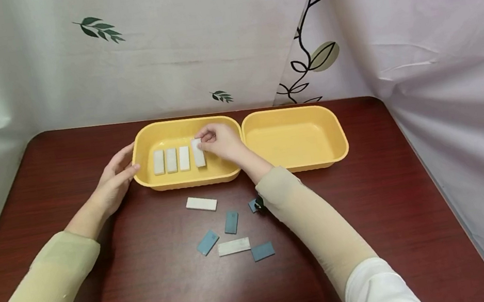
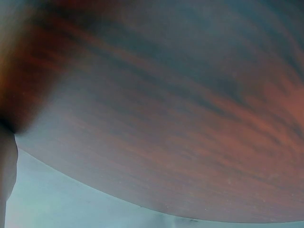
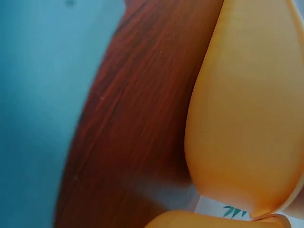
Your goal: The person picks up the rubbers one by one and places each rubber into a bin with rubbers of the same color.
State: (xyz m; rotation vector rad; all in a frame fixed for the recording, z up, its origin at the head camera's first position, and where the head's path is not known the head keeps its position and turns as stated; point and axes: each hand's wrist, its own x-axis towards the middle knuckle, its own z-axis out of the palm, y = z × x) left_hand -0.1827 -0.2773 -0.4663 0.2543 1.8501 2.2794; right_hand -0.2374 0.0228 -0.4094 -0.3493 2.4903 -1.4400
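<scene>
In the head view, my right hand (image 1: 223,142) reaches into the left yellow tray (image 1: 195,183) and pinches the upper end of a whitish rectangular block (image 1: 198,153) between thumb and fingers. Left of it in the tray, several similar blocks stand side by side in a row, among them a bright white block (image 1: 184,158) and a greyer block (image 1: 158,162). My left hand (image 1: 113,183) holds that tray's left end, its thumb at the rim. In the right wrist view, the tray wall (image 3: 237,118) fills the right side; neither wrist view shows the pinched block.
To the right, touching the first, stands a second yellow tray (image 1: 299,168). On the dark red table (image 1: 158,283) lie a white block (image 1: 201,204), a pale streaked block (image 1: 234,246) and several blue blocks (image 1: 231,222). One blue block (image 1: 252,206) is partly covered by the right wrist.
</scene>
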